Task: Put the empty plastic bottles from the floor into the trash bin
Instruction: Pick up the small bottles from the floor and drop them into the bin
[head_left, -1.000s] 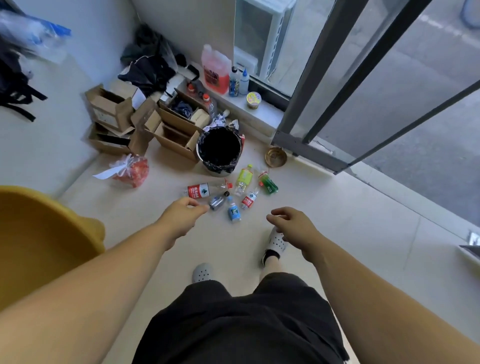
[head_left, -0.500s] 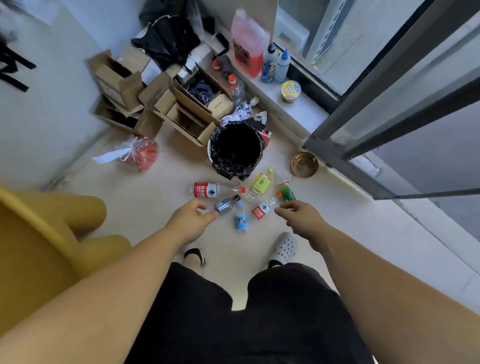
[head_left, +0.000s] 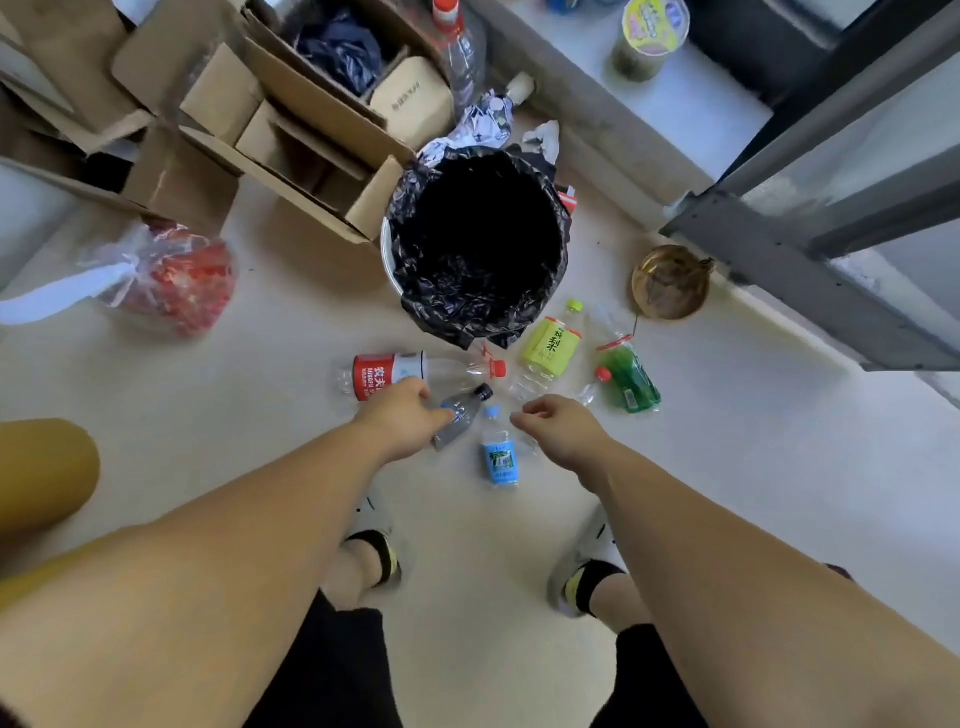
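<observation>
The trash bin, lined with a black bag, shows only darkness inside, so whether any bottle has gone in cannot be told; judging by the floor, nearly the whole job is left. Six bottles lie on their sides just in front of the bin. Closest to its near rim is the red-label bottle, long and clear with a red cap. To the bin's near right lies the yellow-label bottle, and beyond that the green bottle. A small red-capped bottle sits between those two, half hidden behind the right hand. Farther from the bin lie the black-capped bottle and the blue-label bottle. All look empty and light (thin, crumpled plastic, caps on).

The left hand reaches toward the black-capped bottle, fingers touching its shoulder but not yet wrapped round it. The right hand hangs loosely curled and holds nothing, just above the blue-label bottle's cap end. The likely first pick is the black-capped bottle.
</observation>
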